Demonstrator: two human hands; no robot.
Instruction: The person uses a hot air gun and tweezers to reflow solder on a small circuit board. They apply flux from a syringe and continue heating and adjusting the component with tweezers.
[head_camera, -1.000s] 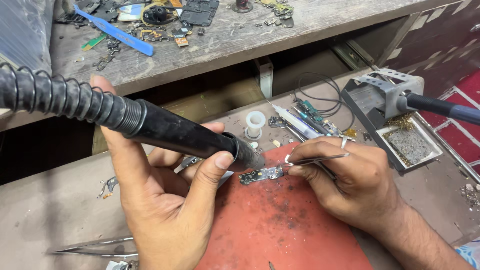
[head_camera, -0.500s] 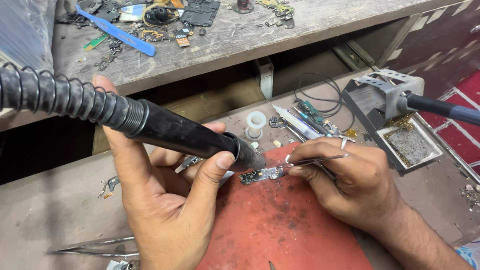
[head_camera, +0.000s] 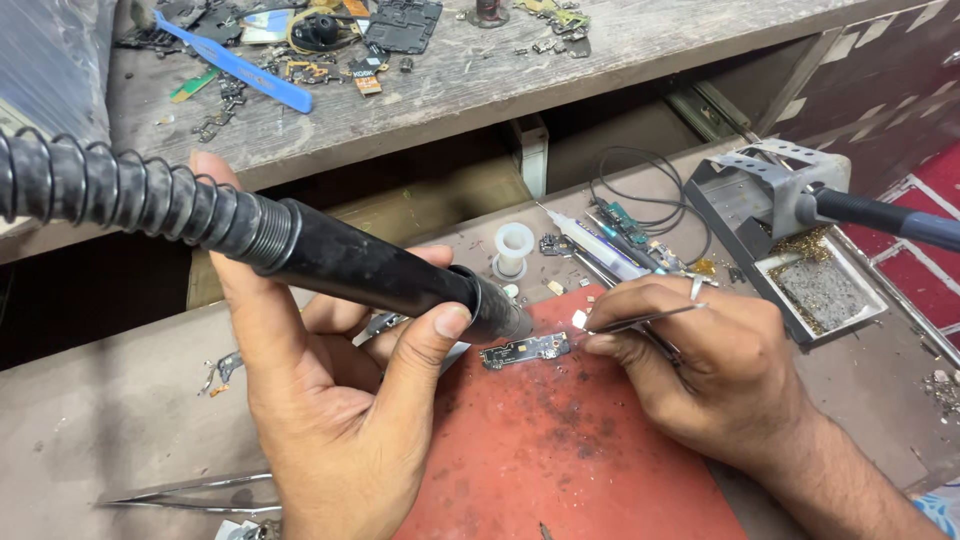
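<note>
On the red mat (head_camera: 580, 450), the small board (head_camera: 525, 350) lies long axis left-right between both hands: left hand (head_camera: 330, 400) grips the hot-air wand (head_camera: 380, 270), nozzle just left of it; right hand (head_camera: 710, 370) pinches tweezers (head_camera: 640, 320) at its right end.

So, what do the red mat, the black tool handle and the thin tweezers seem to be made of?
Red mat: probably silicone or rubber, matte, with dark scorch marks. Black tool handle in the left hand: likely hard plastic with a slight sheen. Thin tweezers in the right hand: metal, shiny silver.
</note>
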